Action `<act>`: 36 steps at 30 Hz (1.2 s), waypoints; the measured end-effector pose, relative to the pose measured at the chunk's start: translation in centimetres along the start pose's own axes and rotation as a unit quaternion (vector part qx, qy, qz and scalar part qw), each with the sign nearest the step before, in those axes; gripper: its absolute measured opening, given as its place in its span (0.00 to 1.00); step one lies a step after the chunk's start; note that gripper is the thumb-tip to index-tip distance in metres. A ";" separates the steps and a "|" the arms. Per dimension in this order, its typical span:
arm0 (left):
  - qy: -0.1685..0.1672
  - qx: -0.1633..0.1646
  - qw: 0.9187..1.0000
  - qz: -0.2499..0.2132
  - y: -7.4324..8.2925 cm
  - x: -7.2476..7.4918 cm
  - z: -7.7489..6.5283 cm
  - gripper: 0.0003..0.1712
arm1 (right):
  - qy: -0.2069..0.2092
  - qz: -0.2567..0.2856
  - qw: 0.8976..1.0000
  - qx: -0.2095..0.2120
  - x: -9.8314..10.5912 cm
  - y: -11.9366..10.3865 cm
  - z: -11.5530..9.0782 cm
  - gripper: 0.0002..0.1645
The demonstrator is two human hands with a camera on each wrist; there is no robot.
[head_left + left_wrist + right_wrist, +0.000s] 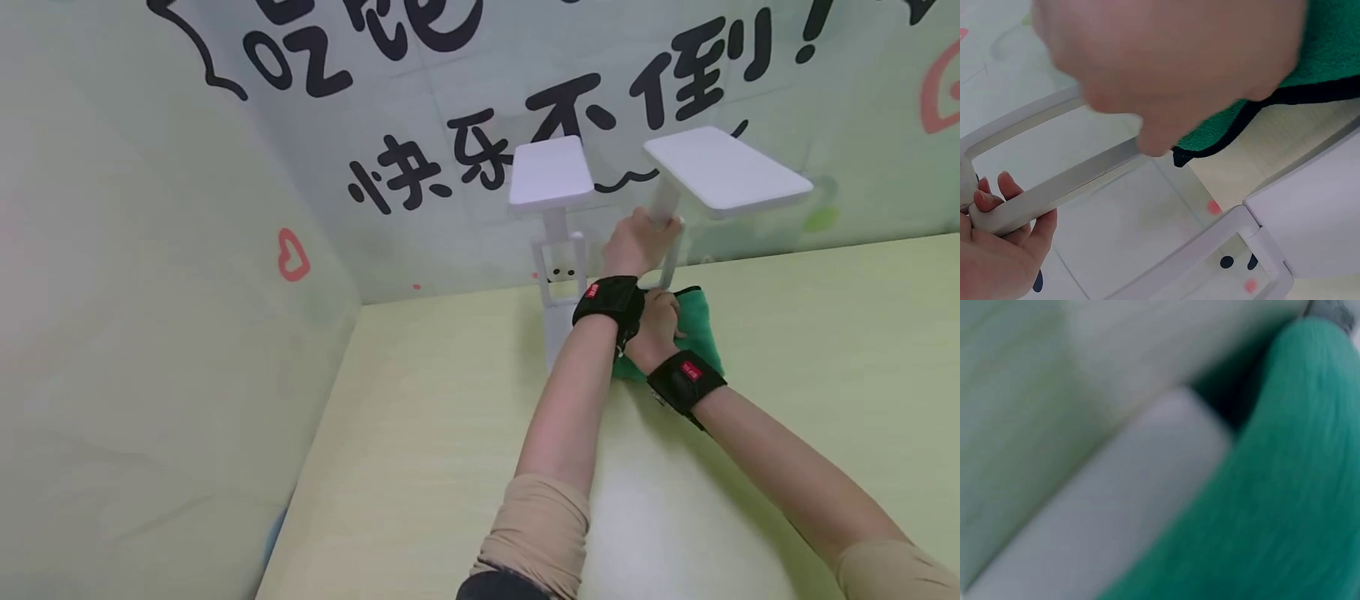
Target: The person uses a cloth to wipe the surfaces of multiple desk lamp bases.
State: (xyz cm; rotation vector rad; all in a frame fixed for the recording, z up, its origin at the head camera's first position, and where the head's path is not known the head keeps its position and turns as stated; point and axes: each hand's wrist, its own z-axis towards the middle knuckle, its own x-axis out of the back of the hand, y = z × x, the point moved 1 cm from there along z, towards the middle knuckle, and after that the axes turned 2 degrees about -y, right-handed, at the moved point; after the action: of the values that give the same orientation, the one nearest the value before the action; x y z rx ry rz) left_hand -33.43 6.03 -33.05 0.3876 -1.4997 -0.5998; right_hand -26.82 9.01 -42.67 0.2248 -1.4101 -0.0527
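Note:
Two white folding stands with flat tops are side by side against the back wall. My left hand (639, 243) grips the upper part of the right-hand stand (726, 169), its fingers curled around the end of a frame bar (1066, 187) in the left wrist view. Lower on the same stand, my right hand (657, 327) holds a green cloth with black edging (697, 327) against the frame. The cloth fills much of the right wrist view, draped over the white base (1129, 494). The left-hand stand (552, 172) is just left of my left wrist.
The pale wooden tabletop (420, 433) meets a wall covering (450, 242) printed with large black characters at the back. Another covered wall (150, 333) runs along the left side. A socket (561, 275) shows through the left-hand stand's frame.

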 end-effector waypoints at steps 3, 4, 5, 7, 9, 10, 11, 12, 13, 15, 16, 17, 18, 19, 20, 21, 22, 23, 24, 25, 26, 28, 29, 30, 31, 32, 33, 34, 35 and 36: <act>-0.006 0.001 1.000 -0.010 0.1 -0.2 0.0 0.25 | 0.005 -0.014 1.000 0.016 -0.1 -0.1 -1.1 0.27; -0.007 0.004 1.000 -0.010 0.0 -0.1 0.0 0.25 | 0.024 -0.002 0.999 0.027 -0.1 0.0 -1.7 0.25; -0.008 0.007 1.000 -0.008 0.0 -0.1 0.0 0.25 | 0.041 0.024 0.998 0.037 -0.1 0.2 -2.4 0.23; -0.006 0.011 1.000 -0.004 0.1 0.0 0.0 0.25 | 0.070 0.083 0.993 0.052 0.0 1.0 -3.9 0.21; -0.004 0.012 1.000 0.004 0.2 0.1 0.0 0.26 | 0.061 0.134 0.987 0.061 0.0 2.0 -5.3 0.25; -0.003 0.012 1.000 0.008 0.3 0.1 -0.1 0.26 | 0.046 0.164 0.984 0.055 0.0 2.7 -5.8 0.30; -0.002 0.010 1.000 0.012 0.4 0.1 -0.2 0.26 | 0.022 0.187 0.981 0.046 0.0 3.2 -6.1 0.34; -0.002 0.009 1.000 0.013 0.5 0.1 -0.2 0.26 | 0.004 0.201 0.979 0.038 0.0 3.7 -6.3 0.36; -0.001 0.007 1.000 0.014 0.5 0.1 -0.2 0.26 | -0.015 0.207 0.978 0.034 0.0 4.1 -6.5 0.38; -0.001 0.007 1.000 0.016 0.6 0.1 -0.2 0.26 | -0.039 0.203 0.978 0.035 -0.1 4.7 -6.3 0.41; -0.001 0.007 1.000 0.016 0.6 0.1 -0.2 0.26 | -0.044 0.197 0.979 0.043 -0.1 4.9 -6.1 0.41; 0.000 0.006 1.000 0.015 0.6 0.1 -0.1 0.26 | -0.047 0.188 0.980 0.052 0.0 5.0 -5.9 0.41; -0.001 0.006 1.000 0.013 0.6 0.1 -0.1 0.26 | -0.044 0.181 0.980 0.064 0.1 5.2 -5.8 0.41; -0.001 0.006 1.000 0.012 0.6 0.1 -0.1 0.26 | -0.044 0.176 0.981 0.076 0.2 5.3 -5.8 0.40; -0.002 0.005 1.000 0.012 0.6 0.1 -0.1 0.26 | -0.045 0.177 0.980 0.085 0.3 5.5 -5.7 0.40; -0.002 0.005 1.000 0.010 0.6 0.1 -0.1 0.26 | -0.042 0.180 0.978 0.096 0.4 5.7 -5.8 0.38; -0.003 0.005 1.000 0.008 0.6 0.2 -0.1 0.26 | -0.036 0.185 0.976 0.106 0.5 5.9 -5.8 0.36; -0.005 0.005 1.000 0.006 0.6 0.3 -0.1 0.26 | -0.027 0.191 0.974 0.115 0.5 6.1 -5.9 0.34; -0.005 0.006 1.000 0.004 0.6 0.4 0.0 0.26 | -0.015 0.197 0.972 0.123 0.5 6.3 -6.0 0.32; -0.004 0.005 1.000 0.002 0.5 0.4 0.0 0.26 | -0.006 0.202 0.971 0.129 0.5 6.5 -6.0 0.30; -0.003 0.006 1.000 0.002 0.5 0.5 0.0 0.26 | 0.003 0.206 0.970 0.132 0.5 6.6 -6.0 0.28; -0.001 0.008 1.000 0.003 0.3 0.6 0.1 0.27 | 0.012 0.205 0.969 0.134 0.5 6.8 -6.1 0.27; 0.000 0.010 1.000 0.004 0.2 0.6 0.1 0.27 | 0.007 0.209 0.969 0.131 0.4 6.8 -6.1 0.27; 0.002 0.011 1.000 0.006 0.1 0.6 0.1 0.27 | -0.003 0.212 0.969 0.125 0.4 6.7 -6.0 0.27; 0.003 0.013 1.000 0.007 0.0 0.5 0.0 0.27 | -0.015 0.215 0.970 0.116 0.3 6.7 -6.0 0.28; 0.004 0.013 1.000 0.009 0.0 0.4 0.0 0.27 | -0.027 0.218 0.970 0.106 0.3 6.6 -6.0 0.29; 0.004 0.012 1.000 0.010 -0.1 0.2 0.0 0.27 | -0.042 0.220 0.970 0.096 0.2 6.5 -6.0 0.31; 0.004 0.010 1.000 0.010 -0.1 0.1 -0.1 0.27 | -0.057 0.221 0.970 0.087 0.2 6.4 -6.0 0.33; 0.003 0.008 1.000 0.010 -0.1 0.0 -0.1 0.26 | -0.067 0.223 0.969 0.081 0.1 6.4 -5.9 0.35; 0.002 0.005 1.000 0.009 0.0 -0.2 -0.1 0.26 | -0.073 0.222 0.969 0.079 0.1 6.4 -5.9 0.35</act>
State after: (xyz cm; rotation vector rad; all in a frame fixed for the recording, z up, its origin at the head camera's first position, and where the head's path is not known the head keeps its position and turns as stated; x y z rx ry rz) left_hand -33.31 6.09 -33.24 0.3818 -1.5016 -0.5765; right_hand -21.67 15.96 -42.20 0.0317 -1.5852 0.4213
